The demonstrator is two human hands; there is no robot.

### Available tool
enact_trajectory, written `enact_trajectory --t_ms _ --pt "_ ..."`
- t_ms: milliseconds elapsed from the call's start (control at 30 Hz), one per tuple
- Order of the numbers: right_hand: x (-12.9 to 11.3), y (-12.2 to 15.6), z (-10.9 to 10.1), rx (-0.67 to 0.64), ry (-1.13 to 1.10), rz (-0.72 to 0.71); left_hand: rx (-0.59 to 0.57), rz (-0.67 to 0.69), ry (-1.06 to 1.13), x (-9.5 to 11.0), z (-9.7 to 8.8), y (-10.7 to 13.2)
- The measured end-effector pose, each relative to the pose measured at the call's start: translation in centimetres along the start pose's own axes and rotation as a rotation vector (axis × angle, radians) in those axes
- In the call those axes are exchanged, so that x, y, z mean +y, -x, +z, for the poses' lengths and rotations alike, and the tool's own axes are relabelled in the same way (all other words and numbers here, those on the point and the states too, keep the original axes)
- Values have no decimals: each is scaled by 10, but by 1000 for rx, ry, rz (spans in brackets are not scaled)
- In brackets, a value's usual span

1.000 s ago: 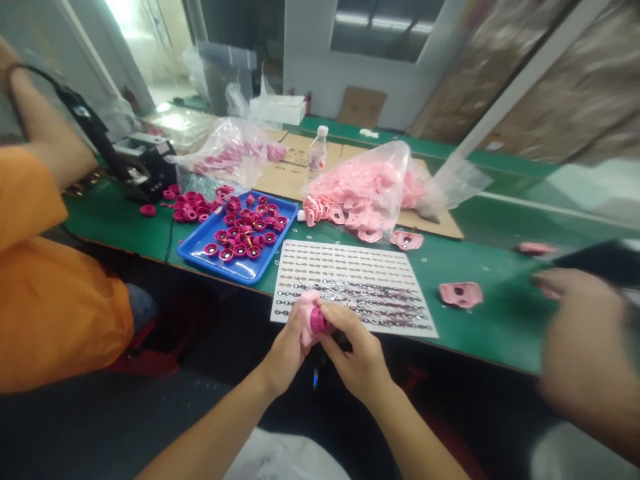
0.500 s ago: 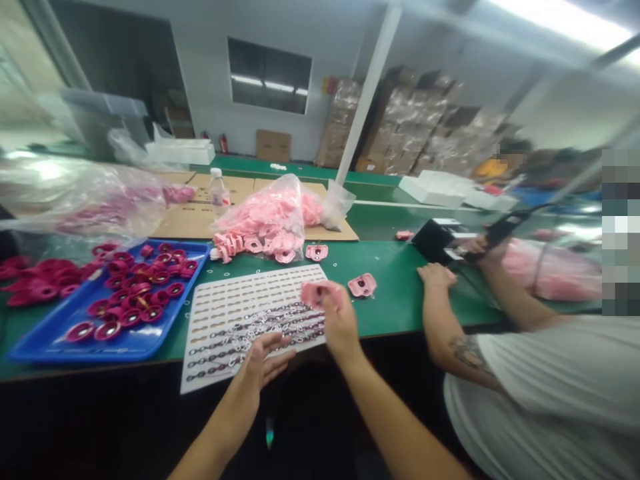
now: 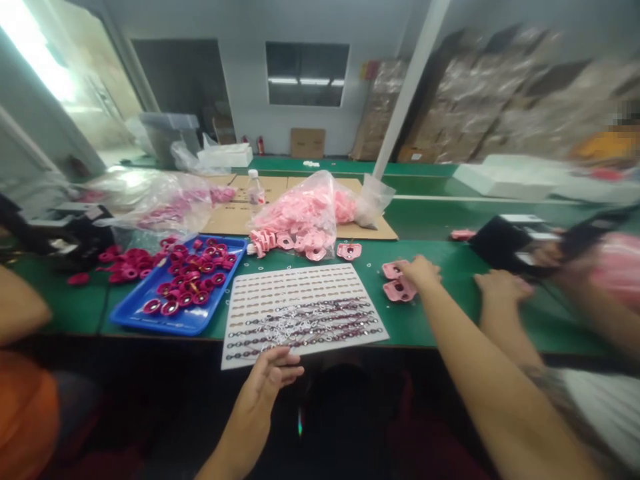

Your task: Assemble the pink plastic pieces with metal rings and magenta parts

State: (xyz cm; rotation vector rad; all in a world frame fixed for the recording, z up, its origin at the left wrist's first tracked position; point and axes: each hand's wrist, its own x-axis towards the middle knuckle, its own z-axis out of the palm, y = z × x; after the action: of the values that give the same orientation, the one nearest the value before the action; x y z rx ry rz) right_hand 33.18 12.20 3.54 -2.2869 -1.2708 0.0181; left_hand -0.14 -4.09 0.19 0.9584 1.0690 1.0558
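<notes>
My right hand (image 3: 421, 272) reaches out over the green table (image 3: 440, 320), its fingers curled down on a pale pink plastic part (image 3: 393, 269). A second pink part (image 3: 400, 291) lies just in front of it. My left hand (image 3: 273, 375) hovers at the table's front edge with its fingers loosely apart and nothing in it. It is just below a white sheet (image 3: 300, 307) that carries rows of small metal links. Behind the sheet, a clear bag (image 3: 310, 213) spills several more pale pink parts.
A blue tray (image 3: 185, 320) of dark pink rings sits left of the sheet, with loose rings (image 3: 125, 257) beside it. A co-worker's hand (image 3: 500, 287) and a black device (image 3: 505, 240) are at the right. A person's orange sleeve (image 3: 25, 400) is at the left. A water bottle (image 3: 256, 190) stands on cardboard.
My right hand has carried the pink part from in front of me out to the right and down onto the table. My left hand has let go and dropped to the table edge.
</notes>
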Motion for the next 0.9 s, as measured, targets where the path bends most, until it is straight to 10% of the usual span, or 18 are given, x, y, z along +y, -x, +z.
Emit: enact_trajectory --t_ms 333,900 --pt "-106 162 48 -285 -208 -867 96 8 -157 -5 -33 28" --pt "-137 182 94 -272 -148 -818 97 30 -106 -9 -73 34"
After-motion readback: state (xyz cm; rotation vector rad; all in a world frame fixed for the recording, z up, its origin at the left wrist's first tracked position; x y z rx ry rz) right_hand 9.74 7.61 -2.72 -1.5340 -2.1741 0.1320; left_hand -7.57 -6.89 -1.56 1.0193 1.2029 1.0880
